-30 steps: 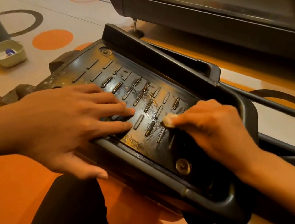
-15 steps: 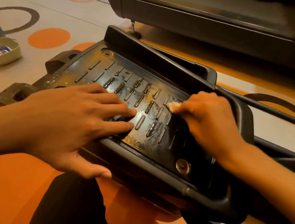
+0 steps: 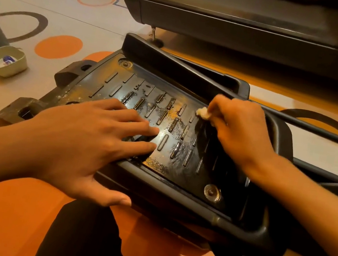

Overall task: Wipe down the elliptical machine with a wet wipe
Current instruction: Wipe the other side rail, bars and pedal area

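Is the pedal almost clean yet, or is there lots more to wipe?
About halfway, I'd guess. The pedal looks dark and wet near the right hand, so that part seems wiped. That hand pinches the wipe against the far edge, while the left hand rests flat on the pedal. The far-left corner and middle show dust and specks.

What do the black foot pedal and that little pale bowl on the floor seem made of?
The foot pedal looks like moulded black plastic, glossy where wet, with raised ribs. The bowl seems matte pale plastic, perhaps ceramic; I cannot tell which.
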Demonstrator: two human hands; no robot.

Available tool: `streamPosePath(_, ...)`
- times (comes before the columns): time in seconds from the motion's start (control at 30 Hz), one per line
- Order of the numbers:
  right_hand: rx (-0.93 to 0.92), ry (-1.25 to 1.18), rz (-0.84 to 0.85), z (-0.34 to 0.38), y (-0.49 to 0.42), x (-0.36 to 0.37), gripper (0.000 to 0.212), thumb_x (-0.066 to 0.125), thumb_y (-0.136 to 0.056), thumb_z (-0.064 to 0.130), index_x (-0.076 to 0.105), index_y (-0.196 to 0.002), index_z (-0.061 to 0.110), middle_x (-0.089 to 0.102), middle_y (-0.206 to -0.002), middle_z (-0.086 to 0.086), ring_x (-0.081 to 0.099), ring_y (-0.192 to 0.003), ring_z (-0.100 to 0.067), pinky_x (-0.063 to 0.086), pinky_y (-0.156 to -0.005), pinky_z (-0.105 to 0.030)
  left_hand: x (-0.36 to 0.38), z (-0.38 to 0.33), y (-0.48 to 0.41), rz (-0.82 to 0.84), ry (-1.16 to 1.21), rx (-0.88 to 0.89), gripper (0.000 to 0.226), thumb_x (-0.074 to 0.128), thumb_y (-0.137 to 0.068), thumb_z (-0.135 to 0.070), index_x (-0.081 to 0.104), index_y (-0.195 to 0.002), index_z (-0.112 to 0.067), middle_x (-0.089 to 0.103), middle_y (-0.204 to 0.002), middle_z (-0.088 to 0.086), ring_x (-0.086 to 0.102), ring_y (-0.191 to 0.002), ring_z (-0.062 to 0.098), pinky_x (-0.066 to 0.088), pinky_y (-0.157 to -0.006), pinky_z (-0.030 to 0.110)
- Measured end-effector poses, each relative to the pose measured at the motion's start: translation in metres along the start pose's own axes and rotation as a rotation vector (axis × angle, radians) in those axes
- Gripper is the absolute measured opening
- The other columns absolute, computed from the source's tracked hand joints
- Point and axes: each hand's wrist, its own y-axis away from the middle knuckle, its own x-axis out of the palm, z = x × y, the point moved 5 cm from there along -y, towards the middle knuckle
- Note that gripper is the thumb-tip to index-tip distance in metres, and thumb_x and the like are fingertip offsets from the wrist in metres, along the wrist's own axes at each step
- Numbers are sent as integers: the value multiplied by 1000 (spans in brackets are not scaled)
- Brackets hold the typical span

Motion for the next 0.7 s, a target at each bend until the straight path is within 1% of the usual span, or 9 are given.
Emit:
streamPosePath(0.07, 38, -49, 14, -4, -9, 0, 10, 71, -93, 6, 74, -103, 8, 73, -81, -7, 68, -75, -21, 52, -72, -28, 0, 0, 0, 7, -2, -2, 90, 31, -93, -85, 60, -144, -17, 57, -150, 10, 59, -131, 31, 50, -104, 53)
streamPosePath(0.17, -9, -86, 39, 16, 21, -13, 12, 76, -91, 10, 80, -101, 13, 74, -83, -5, 66, -74, -17, 55, -74, -31, 0, 1, 1, -2, 3, -5, 90, 33, -92, -85, 60, -144, -17, 56, -151, 10, 59, -131, 31, 50, -104, 53)
streamPosePath(0.23, -101, -109, 117, 39, 56, -20, 13, 73, -91, 10, 81, -95, 19, 71, -78, 1, 57, -68, -10, 50, -65, -20, 0, 0, 0, -6, 11, -1, 90, 33, -92, -85, 61, -144, -16, 56, -151, 11, 59, -131, 32, 50, -103, 54)
streamPosePath(0.3, -211, -153, 233, 57, 83, -22, 17, 70, -84, 16, 79, -90, 29, 66, -76, 13, 48, -71, 0, 34, -64, -5, 2, 0, 0, -4, 22, 4, 91, 33, -92, -85, 62, -143, -15, 56, -151, 12, 59, -131, 33, 51, -102, 55)
streamPosePath(0.4, -361, -194, 345, 52, 92, -21, 21, 71, -81, 16, 79, -91, 33, 65, -77, 20, 49, -78, 0, 35, -70, -1, 1, 1, 0, -5, 31, 6, 91, 33, -92, -84, 62, -143, -14, 55, -151, 13, 59, -131, 34, 51, -101, 57)
streamPosePath(0.5, -432, -134, 422, 33, 100, -25, 33, 81, -80, 5, 79, -96, 34, 62, -78, 19, 49, -75, 0, 39, -67, -10, 2, 2, 0, 0, 45, 2, 91, 34, -92, -84, 62, -143, -14, 55, -151, 14, 60, -130, 35, 51, -99, 58)
streamPosePath(0.57, -422, -110, 452, 20, 109, -31, 39, 90, -73, 8, 79, -98, 36, 63, -78, 19, 54, -72, -2, 50, -58, -19, 3, 2, 0, -5, 55, -2, 91, 35, -92, -85, 62, -142, -14, 55, -152, 13, 60, -130, 35, 51, -99, 59)
streamPosePath(0.63, -423, -150, 426, 15, 113, -33, 35, 88, -77, 10, 79, -100, 35, 64, -79, 18, 56, -72, -4, 53, -55, -27, 2, 2, 0, -12, 58, -1, 91, 35, -92, -84, 62, -142, -14, 55, -151, 13, 60, -130, 35, 51, -99, 59)
streamPosePath(0.7, -440, -214, 394, 18, 107, -30, 22, 78, -89, 14, 80, -102, 31, 64, -81, 16, 55, -74, -5, 53, -58, -32, 3, 1, 0, -9, 52, 0, 92, 34, -92, -85, 62, -143, -14, 55, -152, 13, 59, -131, 35, 51, -100, 59)
